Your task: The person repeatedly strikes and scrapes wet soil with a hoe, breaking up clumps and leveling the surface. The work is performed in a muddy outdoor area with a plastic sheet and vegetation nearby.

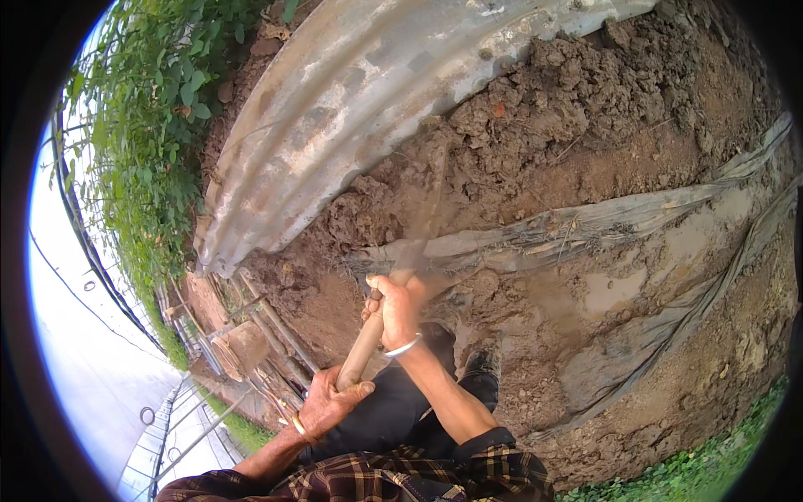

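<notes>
A long wooden tool handle (pixel 365 345) slants up and away from my body, with both my hands closed around it. My left hand (pixel 330 403), a bracelet at its wrist, grips the near end. Farther along, my right hand (pixel 396 311), with a pale bangle at the wrist, wraps the shaft. Beyond that hand the shaft thins into a motion blur over the soil. What kind of head the tool has cannot be made out. Loose, clumped brown soil (pixel 552 100) lies ahead of the blurred part.
A weathered corrugated sheet (pixel 335 109) borders the soil at upper left, with leafy green plants (pixel 180 109) behind it. Dark plastic sheeting (pixel 577 230) runs across the muddy ground at right. Wooden poles (pixel 276 326) lie at left. My boot (pixel 481 376) stands in the mud.
</notes>
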### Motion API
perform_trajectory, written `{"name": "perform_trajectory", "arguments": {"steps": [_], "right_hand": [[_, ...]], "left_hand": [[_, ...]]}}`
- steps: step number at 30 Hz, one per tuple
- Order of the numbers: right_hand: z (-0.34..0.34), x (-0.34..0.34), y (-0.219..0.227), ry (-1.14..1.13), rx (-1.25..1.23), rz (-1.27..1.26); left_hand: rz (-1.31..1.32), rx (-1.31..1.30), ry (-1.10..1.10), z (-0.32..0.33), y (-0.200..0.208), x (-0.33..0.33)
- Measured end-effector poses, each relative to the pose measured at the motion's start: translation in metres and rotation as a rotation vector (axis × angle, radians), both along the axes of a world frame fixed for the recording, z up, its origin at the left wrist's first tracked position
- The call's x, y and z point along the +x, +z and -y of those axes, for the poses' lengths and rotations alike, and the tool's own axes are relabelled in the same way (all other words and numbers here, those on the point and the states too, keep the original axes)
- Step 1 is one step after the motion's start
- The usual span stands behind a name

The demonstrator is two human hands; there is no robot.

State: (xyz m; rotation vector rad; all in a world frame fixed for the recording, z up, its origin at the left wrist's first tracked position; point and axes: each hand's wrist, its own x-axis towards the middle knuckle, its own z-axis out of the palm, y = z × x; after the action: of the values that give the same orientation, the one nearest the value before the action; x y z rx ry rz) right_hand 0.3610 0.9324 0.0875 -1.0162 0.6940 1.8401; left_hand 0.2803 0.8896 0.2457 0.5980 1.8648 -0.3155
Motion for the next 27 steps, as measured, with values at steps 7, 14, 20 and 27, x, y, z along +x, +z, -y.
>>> {"name": "perform_trajectory", "arguments": {"steps": [7,14,20,27], "right_hand": [[-0.029,0.026,-0.048,-0.002,-0.044,0.157],[-0.029,0.071,-0.060,0.085,-0.037,0.048],[-0.048,0.099,-0.073,0.239,-0.047,-0.035],[-0.053,0.129,-0.053,0.464,-0.014,0.020]], "left_hand": [[0.219,0.017,0.016,-0.028,-0.050,0.007],[0.605,0.147,0.257,-0.014,-0.024,0.016],[0.522,0.246,0.278,0.017,-0.006,-0.010],[0.204,0.432,0.429,0.109,-0.074,-0.025]]}}
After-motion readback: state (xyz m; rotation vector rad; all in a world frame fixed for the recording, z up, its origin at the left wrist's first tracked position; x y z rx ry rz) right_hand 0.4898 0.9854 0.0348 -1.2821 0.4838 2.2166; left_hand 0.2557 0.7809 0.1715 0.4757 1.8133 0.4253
